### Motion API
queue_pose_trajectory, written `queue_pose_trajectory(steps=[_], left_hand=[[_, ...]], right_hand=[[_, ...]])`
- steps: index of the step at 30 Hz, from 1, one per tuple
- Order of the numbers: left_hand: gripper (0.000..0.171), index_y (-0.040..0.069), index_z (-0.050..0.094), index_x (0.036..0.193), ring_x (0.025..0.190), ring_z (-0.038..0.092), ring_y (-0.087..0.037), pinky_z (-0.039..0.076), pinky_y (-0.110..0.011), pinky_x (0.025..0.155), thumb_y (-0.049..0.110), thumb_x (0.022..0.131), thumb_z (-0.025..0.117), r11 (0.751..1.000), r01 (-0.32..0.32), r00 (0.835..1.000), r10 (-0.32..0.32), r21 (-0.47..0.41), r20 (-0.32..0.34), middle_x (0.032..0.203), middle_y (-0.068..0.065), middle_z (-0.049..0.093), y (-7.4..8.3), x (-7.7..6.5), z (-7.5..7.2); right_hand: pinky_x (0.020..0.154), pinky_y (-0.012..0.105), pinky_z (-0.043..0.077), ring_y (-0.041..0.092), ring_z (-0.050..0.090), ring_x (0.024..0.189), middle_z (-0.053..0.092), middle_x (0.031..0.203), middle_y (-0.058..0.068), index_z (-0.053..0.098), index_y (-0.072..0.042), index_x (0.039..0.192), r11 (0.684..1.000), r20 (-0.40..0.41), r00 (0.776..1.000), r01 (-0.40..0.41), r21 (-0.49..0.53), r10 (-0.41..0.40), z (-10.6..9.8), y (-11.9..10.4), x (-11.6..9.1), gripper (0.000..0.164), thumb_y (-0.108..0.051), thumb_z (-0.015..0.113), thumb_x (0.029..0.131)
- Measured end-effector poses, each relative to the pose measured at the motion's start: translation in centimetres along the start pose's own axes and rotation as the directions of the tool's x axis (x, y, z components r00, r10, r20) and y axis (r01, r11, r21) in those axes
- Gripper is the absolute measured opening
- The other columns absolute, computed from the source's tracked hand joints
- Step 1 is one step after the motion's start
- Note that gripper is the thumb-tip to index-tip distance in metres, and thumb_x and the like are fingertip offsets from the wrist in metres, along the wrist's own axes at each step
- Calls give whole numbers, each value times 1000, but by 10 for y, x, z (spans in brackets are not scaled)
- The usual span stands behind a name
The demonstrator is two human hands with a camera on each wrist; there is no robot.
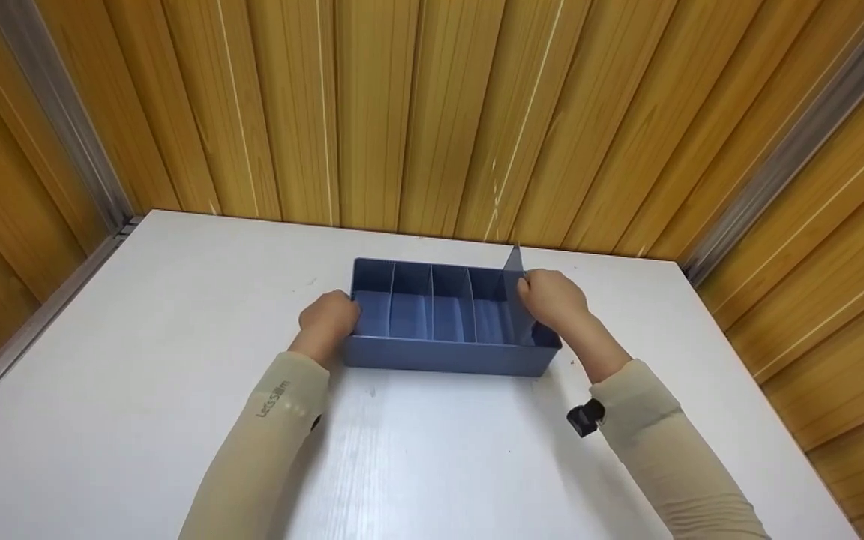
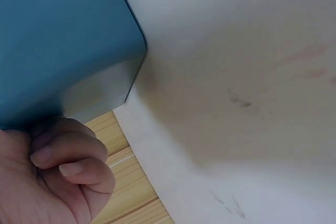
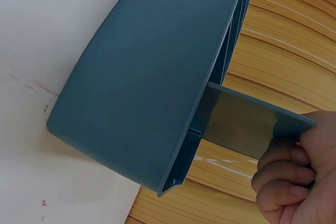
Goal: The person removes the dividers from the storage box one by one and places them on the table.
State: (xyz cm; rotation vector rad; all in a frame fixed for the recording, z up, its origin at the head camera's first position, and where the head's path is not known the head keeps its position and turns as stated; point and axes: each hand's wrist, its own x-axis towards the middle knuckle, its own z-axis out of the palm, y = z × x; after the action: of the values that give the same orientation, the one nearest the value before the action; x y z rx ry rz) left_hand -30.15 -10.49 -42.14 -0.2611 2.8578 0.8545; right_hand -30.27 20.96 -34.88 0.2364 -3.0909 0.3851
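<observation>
A blue storage bin (image 1: 447,357) sits on the white table, split crosswise by several thin dividers (image 1: 432,300). My left hand (image 1: 328,315) grips the bin's left end wall, its fingers curled at the rim in the left wrist view. With my right hand (image 1: 554,298) I pinch a flat divider panel (image 1: 514,296) by its edge. This panel stands partly inside the bin near the right end and rises well above the rim. In the right wrist view the divider panel (image 3: 241,119) juts out of the bin's opening, fingers curled behind its outer end.
The white table (image 1: 177,337) reaches back to a yellow wood-patterned corrugated wall (image 1: 372,112). Similar panels with grey metal posts (image 1: 64,112) stand at both sides. A black wrist device (image 1: 586,417) is strapped at the right sleeve.
</observation>
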Motion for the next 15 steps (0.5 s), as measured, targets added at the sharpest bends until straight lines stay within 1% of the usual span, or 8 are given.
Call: queue_pose_trajectory(steps=[8,15], left_hand=[[44,-7,64,126,105,65,-32,52,-50,100,19,99,40,1000,-2,1000,2,-5,4,126,-24,70,-1,1,-1],[44,-8,65,123,104,65,-32,54,-50,99,21,100,39,1000,-6,1000,6,14,5,124,-24,71,-1,0,0]], right_hand=[[74,44,48,26,56,77,58,77,9,66,0,90,1000,6,1000,-15,-1,15,-6,-1,-1,36,-19,40,106],[70,40,46,24,56,75,58,75,8,65,-1,88,1000,-2,1000,-15,0,15,-11,0,0,35,-19,41,106]])
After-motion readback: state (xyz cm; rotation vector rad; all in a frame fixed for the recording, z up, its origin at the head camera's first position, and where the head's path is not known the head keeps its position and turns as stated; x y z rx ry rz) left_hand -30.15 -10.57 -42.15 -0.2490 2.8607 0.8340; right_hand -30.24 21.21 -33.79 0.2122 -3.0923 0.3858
